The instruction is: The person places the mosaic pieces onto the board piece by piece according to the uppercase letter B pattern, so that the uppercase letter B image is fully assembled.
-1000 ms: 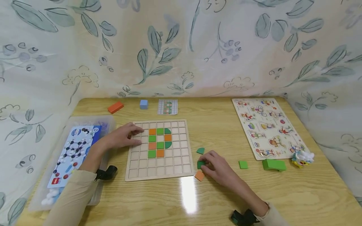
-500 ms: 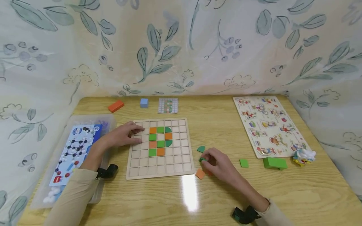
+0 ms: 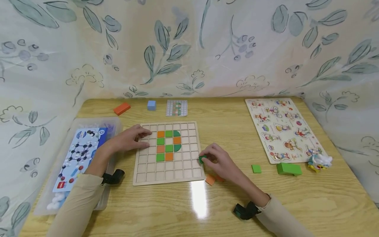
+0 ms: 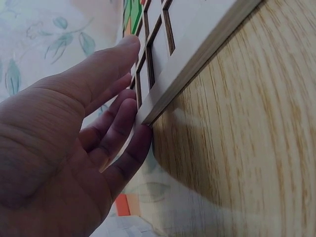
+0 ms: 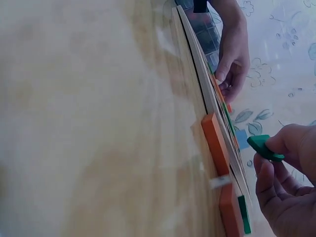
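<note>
My right hand (image 3: pixel 220 161) pinches a dark green quarter-circle tile (image 3: pixel 202 159) between thumb and fingers at the right edge of the wooden grid board (image 3: pixel 165 171). In the right wrist view the tile (image 5: pixel 264 147) is held up off the table. On the board, orange and green square tiles (image 3: pixel 168 156) fill two columns, with dark green quarter-circles (image 3: pixel 177 148) and an orange square to their right. My left hand (image 3: pixel 127 140) rests at the board's left edge; in the left wrist view its thumb lies over the grid and its fingertips (image 4: pixel 143 136) touch the corner.
Orange tiles (image 3: pixel 210 179) and another dark green tile (image 5: pixel 244 215) lie beside the board. A pattern card (image 3: pixel 177 108), blue cube (image 3: pixel 151 105) and red block (image 3: pixel 122 108) stand behind. Left is a plastic box (image 3: pixel 102 197); right are a green square (image 3: pixel 256 169), green block (image 3: pixel 289 169), figurine (image 3: pixel 319 162) and picture puzzle (image 3: pixel 276 131).
My right hand has picked up the dark green tile from the table and moved it up and left to the board's right edge. The left hand stays at the board.
</note>
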Action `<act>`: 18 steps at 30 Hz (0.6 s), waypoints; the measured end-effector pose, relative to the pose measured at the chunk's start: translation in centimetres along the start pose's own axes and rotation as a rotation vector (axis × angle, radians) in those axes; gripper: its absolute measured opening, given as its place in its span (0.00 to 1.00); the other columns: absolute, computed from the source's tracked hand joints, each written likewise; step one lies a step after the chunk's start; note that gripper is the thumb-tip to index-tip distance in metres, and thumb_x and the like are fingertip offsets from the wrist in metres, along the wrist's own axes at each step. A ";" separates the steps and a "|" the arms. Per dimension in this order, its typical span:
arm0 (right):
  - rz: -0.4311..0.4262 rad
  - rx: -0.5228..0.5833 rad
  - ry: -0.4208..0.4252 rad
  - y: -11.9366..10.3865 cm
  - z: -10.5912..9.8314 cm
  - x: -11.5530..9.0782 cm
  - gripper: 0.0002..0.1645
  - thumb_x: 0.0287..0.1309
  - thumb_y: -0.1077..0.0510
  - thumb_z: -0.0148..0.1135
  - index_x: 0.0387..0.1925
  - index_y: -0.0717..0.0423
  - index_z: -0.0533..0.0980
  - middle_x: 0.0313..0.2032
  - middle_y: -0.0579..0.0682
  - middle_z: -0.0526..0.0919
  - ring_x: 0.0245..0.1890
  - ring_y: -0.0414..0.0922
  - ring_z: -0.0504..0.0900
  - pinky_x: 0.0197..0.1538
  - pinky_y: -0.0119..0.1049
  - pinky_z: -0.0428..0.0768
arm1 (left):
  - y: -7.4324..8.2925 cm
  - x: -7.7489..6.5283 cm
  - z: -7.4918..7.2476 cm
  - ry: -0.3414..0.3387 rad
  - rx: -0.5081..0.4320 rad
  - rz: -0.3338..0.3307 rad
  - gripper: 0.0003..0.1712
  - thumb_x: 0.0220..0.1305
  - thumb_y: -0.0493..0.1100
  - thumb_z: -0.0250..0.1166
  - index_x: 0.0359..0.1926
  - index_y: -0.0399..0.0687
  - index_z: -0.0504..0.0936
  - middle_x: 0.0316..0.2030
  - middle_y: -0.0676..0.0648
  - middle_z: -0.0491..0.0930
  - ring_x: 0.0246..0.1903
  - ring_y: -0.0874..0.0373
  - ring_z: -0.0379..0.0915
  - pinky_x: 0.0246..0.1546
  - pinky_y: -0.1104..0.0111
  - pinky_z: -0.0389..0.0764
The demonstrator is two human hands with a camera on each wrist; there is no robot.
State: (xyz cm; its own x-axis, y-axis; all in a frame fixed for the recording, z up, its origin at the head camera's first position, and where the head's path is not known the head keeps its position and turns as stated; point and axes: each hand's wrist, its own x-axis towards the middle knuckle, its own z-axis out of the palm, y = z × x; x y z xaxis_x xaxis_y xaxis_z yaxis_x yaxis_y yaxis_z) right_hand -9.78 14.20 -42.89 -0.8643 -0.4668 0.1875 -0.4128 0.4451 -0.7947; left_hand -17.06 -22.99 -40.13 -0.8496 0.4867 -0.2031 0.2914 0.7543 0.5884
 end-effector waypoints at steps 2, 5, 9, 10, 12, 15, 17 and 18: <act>-0.015 -0.005 -0.014 -0.1 0.3 0.6 0.07 0.63 0.64 0.60 0.41 0.53 0.82 0.40 0.51 0.77 0.36 0.38 0.75 0.39 0.27 0.77 | 0.0 0.0 0.0 0.000 0.002 0.003 0.30 0.62 0.51 0.67 0.63 0.44 0.75 0.46 0.45 0.72 0.42 0.54 0.65 0.44 0.62 0.68; -0.043 -0.012 -0.039 -0.6 0.8 1.3 0.08 0.64 0.64 0.60 0.42 0.55 0.81 0.41 0.52 0.79 0.36 0.38 0.76 0.39 0.28 0.78 | 0.0 0.0 0.0 0.000 0.002 0.001 0.30 0.62 0.52 0.67 0.63 0.45 0.75 0.47 0.45 0.72 0.42 0.54 0.65 0.45 0.62 0.68; -0.061 -0.030 -0.056 -1.4 1.2 1.9 0.08 0.63 0.65 0.59 0.42 0.55 0.81 0.41 0.51 0.81 0.34 0.38 0.76 0.38 0.28 0.77 | 0.1 0.0 -0.1 0.000 0.003 -0.004 0.30 0.62 0.51 0.67 0.63 0.45 0.74 0.47 0.45 0.72 0.43 0.54 0.65 0.46 0.62 0.68; -0.062 -0.037 -0.055 -1.5 1.3 2.0 0.08 0.64 0.65 0.59 0.41 0.55 0.81 0.41 0.50 0.81 0.34 0.37 0.75 0.38 0.28 0.77 | 0.1 0.0 -0.1 0.001 0.002 -0.004 0.30 0.62 0.51 0.67 0.63 0.45 0.74 0.47 0.45 0.72 0.43 0.54 0.65 0.46 0.62 0.68; -0.066 -0.058 -0.045 -1.7 1.5 2.1 0.07 0.64 0.65 0.58 0.40 0.56 0.81 0.40 0.49 0.80 0.33 0.37 0.74 0.38 0.28 0.76 | 0.1 0.0 -0.1 0.001 0.000 -0.001 0.30 0.62 0.50 0.67 0.63 0.45 0.74 0.47 0.45 0.72 0.42 0.54 0.65 0.45 0.62 0.68; -0.071 -0.080 -0.031 -1.9 1.6 2.1 0.07 0.64 0.66 0.58 0.39 0.57 0.81 0.39 0.49 0.79 0.33 0.37 0.73 0.37 0.28 0.75 | 0.2 0.1 -0.1 0.001 -0.002 0.010 0.29 0.63 0.50 0.67 0.62 0.44 0.75 0.46 0.45 0.72 0.42 0.53 0.65 0.45 0.62 0.68; -0.078 -0.092 -0.034 -2.0 1.6 2.1 0.07 0.64 0.66 0.58 0.39 0.57 0.81 0.39 0.49 0.79 0.33 0.37 0.72 0.38 0.28 0.75 | 0.2 0.0 -0.1 0.002 0.000 0.013 0.29 0.63 0.50 0.66 0.62 0.45 0.75 0.45 0.45 0.72 0.42 0.54 0.65 0.44 0.62 0.68; -0.080 -0.093 -0.041 -2.1 1.6 2.2 0.07 0.64 0.66 0.58 0.38 0.57 0.81 0.39 0.48 0.78 0.33 0.37 0.72 0.38 0.28 0.75 | 0.2 0.0 -0.1 0.002 0.003 0.012 0.29 0.63 0.51 0.66 0.62 0.45 0.75 0.45 0.45 0.71 0.42 0.54 0.64 0.44 0.63 0.68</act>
State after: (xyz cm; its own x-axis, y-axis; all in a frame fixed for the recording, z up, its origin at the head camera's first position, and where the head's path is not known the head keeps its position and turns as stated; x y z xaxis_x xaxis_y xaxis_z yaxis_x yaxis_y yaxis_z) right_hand -10.35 11.04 -41.75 -0.8158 -0.5337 0.2229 -0.5065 0.4732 -0.7208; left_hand -17.06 -22.93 -39.92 -0.8470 0.4946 -0.1948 0.3024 0.7498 0.5886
